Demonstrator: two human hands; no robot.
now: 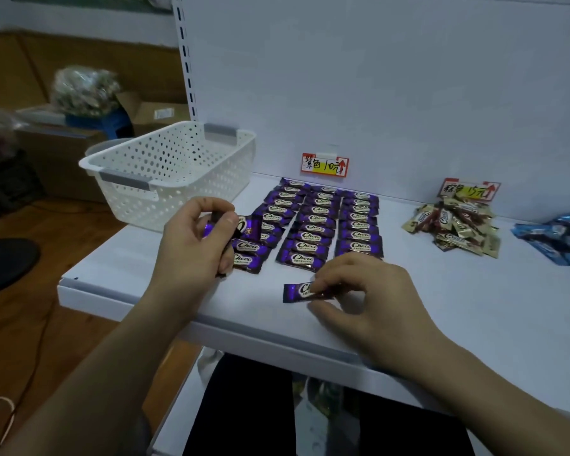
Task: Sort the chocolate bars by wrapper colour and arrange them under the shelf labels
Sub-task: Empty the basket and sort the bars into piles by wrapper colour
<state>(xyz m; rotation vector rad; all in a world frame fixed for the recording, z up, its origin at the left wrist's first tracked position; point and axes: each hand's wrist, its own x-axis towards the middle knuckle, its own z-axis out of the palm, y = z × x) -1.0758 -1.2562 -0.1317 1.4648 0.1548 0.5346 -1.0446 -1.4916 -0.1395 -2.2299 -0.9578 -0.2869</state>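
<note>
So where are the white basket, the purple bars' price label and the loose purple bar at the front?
white basket (178,172), head view, on its perforated front wall.
purple bars' price label (324,165), head view, on the middle of the card.
loose purple bar (297,291), head view, on its uncovered left end.

White shelf (441,307) bears basket (178,179), purple bar rows (320,222), gold heap (454,228), seemingly blue packets (560,238).
</note>
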